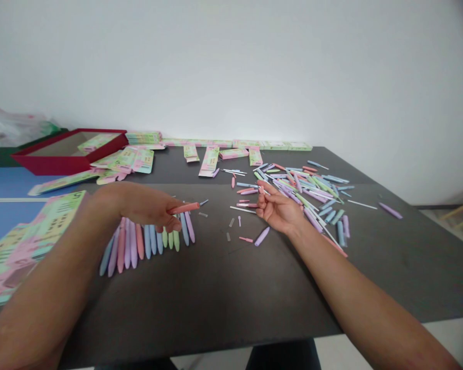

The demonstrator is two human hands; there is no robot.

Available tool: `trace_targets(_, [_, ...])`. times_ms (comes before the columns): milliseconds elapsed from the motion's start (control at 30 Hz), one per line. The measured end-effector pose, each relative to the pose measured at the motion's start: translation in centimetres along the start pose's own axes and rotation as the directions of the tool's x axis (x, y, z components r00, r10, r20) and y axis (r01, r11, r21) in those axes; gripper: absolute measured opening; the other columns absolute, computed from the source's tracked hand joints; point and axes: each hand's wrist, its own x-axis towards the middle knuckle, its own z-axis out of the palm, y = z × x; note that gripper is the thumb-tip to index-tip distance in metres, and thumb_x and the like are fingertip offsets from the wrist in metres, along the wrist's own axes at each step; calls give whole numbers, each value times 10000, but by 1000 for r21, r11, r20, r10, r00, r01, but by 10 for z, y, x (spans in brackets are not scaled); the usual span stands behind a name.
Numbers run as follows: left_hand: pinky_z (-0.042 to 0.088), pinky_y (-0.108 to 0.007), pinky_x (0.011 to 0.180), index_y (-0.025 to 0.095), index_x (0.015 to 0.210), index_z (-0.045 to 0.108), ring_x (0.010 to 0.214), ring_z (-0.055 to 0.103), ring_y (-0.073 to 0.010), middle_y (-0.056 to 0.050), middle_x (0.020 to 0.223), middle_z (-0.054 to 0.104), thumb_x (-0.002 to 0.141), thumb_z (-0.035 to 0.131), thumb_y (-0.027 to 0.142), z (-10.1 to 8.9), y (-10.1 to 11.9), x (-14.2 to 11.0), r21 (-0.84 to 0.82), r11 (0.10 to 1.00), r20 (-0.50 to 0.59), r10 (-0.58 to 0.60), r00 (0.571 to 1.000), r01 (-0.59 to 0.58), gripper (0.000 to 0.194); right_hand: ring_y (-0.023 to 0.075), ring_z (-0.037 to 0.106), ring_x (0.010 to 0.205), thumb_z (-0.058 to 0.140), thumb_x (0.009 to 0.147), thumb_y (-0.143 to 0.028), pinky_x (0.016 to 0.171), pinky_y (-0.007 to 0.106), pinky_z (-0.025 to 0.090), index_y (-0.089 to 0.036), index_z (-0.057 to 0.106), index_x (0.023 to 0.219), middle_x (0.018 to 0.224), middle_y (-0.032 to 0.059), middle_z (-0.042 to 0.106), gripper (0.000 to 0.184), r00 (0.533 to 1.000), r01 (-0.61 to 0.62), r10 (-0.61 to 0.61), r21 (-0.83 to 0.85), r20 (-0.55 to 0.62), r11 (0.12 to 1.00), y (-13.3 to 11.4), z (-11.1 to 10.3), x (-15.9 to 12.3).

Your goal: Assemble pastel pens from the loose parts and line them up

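My left hand (150, 205) is closed on a pink pen (184, 208), held level just above a neat row of pastel pens (146, 241) lying on the dark table (231, 298). To the right, my right hand (280, 208) is palm up with its fingers curled, pinching a small pink and white pen part (261, 189) at its fingertips. It rests at the left edge of a loose pile of pastel pen parts (308, 192). A purple pen piece (261, 236) lies just in front of that hand.
Small caps and thin white refills (242, 209) are scattered between my hands. Flat green and pink cartons (210, 160) lie along the table's far edge, and more (27, 241) are stacked at the left. A red tray (67, 149) stands at the back left. A white wall is behind.
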Motion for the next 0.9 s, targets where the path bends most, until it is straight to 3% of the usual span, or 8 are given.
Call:
trace_targets(300, [426, -260, 598, 196, 899, 621, 784, 627, -233, -66, 824, 694, 743, 533, 384, 0, -5, 6, -15, 1000, 30, 11, 999, -11, 260, 101, 428, 532, 475, 744, -140, 546, 235, 386, -287, 511, 1153, 611, -59, 464, 435, 999, 4, -6, 22, 50, 1000, 2, 1, 0])
trace_targets(533, [436, -231, 597, 196, 893, 618, 783, 637, -203, -37, 820, 702, 749, 530, 313, 1, -1, 7, -70, 997, 60, 35, 998, -31, 205, 92, 421, 509, 499, 737, -152, 534, 232, 384, -270, 525, 1128, 629, -56, 493, 409, 999, -17, 18, -46, 37, 999, 4, 3, 0])
trace_targets(633, [437, -224, 609, 179, 869, 615, 763, 632, -193, -23, 791, 698, 746, 512, 253, 2, 3, 8, -83, 995, 37, 50, 998, -47, 176, 88, 402, 484, 503, 736, -162, 505, 222, 375, -272, 519, 1128, 593, -68, 462, 408, 999, 21, -19, -87, 27, 996, 5, 4, 1])
trace_targets(700, [439, -226, 609, 172, 872, 616, 757, 627, -194, -28, 792, 699, 741, 523, 246, 3, 6, 8, -76, 997, 76, 34, 997, -28, 178, 88, 376, 464, 497, 736, -168, 484, 218, 367, -267, 521, 1123, 558, -75, 430, 400, 998, 66, -66, -98, 2, 993, 5, 4, 1])
trace_targets(900, [452, -241, 619, 178, 895, 647, 761, 633, -200, -50, 804, 710, 763, 533, 335, 4, 10, 13, -37, 999, 116, 9, 993, -4, 235, 78, 344, 420, 488, 699, -127, 438, 209, 342, -203, 578, 953, 499, -75, 411, 280, 991, 128, -131, -83, -28, 988, 6, 1, 4])
